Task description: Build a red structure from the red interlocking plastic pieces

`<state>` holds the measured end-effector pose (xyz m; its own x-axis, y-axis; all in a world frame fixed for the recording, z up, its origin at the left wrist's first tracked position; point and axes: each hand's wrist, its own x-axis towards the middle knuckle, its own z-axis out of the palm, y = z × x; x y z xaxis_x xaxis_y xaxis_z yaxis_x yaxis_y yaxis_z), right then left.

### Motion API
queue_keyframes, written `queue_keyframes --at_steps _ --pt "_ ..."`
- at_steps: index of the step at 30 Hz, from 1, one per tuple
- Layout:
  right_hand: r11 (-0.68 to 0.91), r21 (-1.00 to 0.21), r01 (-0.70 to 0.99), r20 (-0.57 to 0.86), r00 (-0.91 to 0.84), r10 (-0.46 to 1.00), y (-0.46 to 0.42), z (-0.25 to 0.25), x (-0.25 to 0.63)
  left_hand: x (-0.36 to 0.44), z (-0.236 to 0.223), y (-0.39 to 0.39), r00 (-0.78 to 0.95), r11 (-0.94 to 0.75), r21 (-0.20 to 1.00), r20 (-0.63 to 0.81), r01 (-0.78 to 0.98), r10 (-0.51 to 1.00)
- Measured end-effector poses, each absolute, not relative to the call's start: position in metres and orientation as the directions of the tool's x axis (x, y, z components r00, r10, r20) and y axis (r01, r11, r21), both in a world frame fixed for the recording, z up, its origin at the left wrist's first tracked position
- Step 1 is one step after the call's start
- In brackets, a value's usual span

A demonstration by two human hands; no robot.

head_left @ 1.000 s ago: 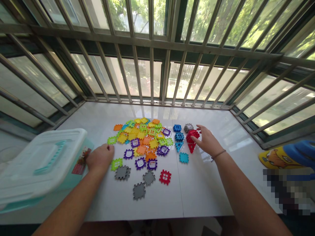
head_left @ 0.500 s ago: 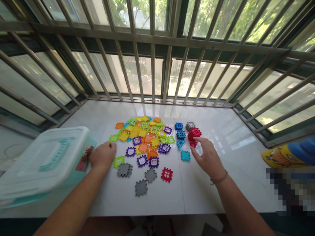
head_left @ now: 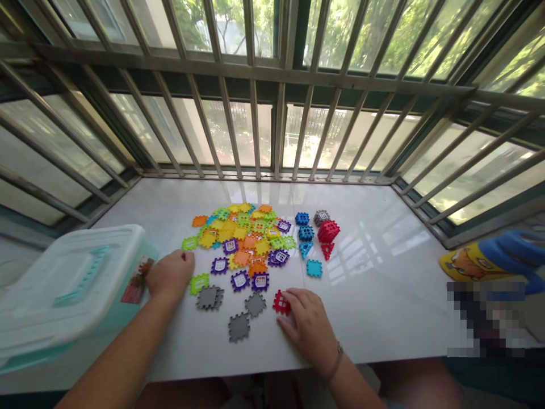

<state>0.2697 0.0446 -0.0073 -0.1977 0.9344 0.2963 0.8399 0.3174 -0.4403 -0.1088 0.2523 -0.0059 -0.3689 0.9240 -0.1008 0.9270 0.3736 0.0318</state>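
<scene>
My right hand (head_left: 307, 324) reaches over a red square tile with a window pattern (head_left: 281, 302). Its fingertips touch the tile's right edge, while the thumb lies apart below it; the tile is flat on the table. Curled into a loose fist, my left hand (head_left: 172, 274) rests beside the storage box, with nothing seen in it. Between my hands spreads a pile of notched plastic tiles (head_left: 227, 230) in yellow, orange, green and purple. Grey square tiles (head_left: 239, 327) lie nearer me. To the right stand a red stack (head_left: 329, 232), a red triangle tile (head_left: 327, 251) and blue stacks (head_left: 305, 233).
A lidded storage box (head_left: 128, 244) stands at the left. At the right edge is a yellow and blue object (head_left: 472, 261), beside a pixelated patch. Metal bars (head_left: 255, 125) line the window behind the white table (head_left: 374, 307). A light blue tile (head_left: 314, 268) lies alone.
My right hand has left the red stack and come down and left to the single red square tile. My left hand stays closed in its place. The view has shifted slightly.
</scene>
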Motion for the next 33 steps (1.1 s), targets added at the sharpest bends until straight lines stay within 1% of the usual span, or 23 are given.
queue_keyframes --at_steps 6,11,13,22,28,30,33 --pt "0.218 -0.42 0.881 0.334 -0.073 0.94 0.041 -0.012 0.276 -0.107 -0.003 0.251 -0.37 0.376 0.042 -0.112 0.926 0.923" --pt "0.085 -0.347 0.934 0.324 0.034 0.946 0.029 -0.012 0.296 -0.105 0.001 0.25 -0.365 0.372 0.043 -0.116 0.927 0.924" --pt "0.059 -0.337 0.94 0.312 0.053 0.949 0.023 -0.01 0.304 -0.105 0.001 0.25 -0.366 0.374 0.047 -0.121 0.926 0.922" --pt "0.032 -0.397 0.917 0.298 0.096 0.95 0.001 -0.008 0.304 -0.106 0.0 0.251 -0.374 0.383 0.052 -0.129 0.922 0.918" --pt "0.052 -0.565 0.823 0.222 0.091 0.971 -0.005 0.001 0.296 -0.103 0.004 0.248 -0.368 0.375 0.045 -0.119 0.926 0.922" --pt "0.05 -0.566 0.823 0.226 0.097 0.969 -0.003 0.003 0.299 -0.103 0.003 0.248 -0.369 0.377 0.046 -0.118 0.925 0.922" --pt "0.064 -0.508 0.859 0.277 0.092 0.957 0.002 0.003 0.304 -0.104 0.002 0.249 -0.371 0.378 0.046 -0.116 0.925 0.921"
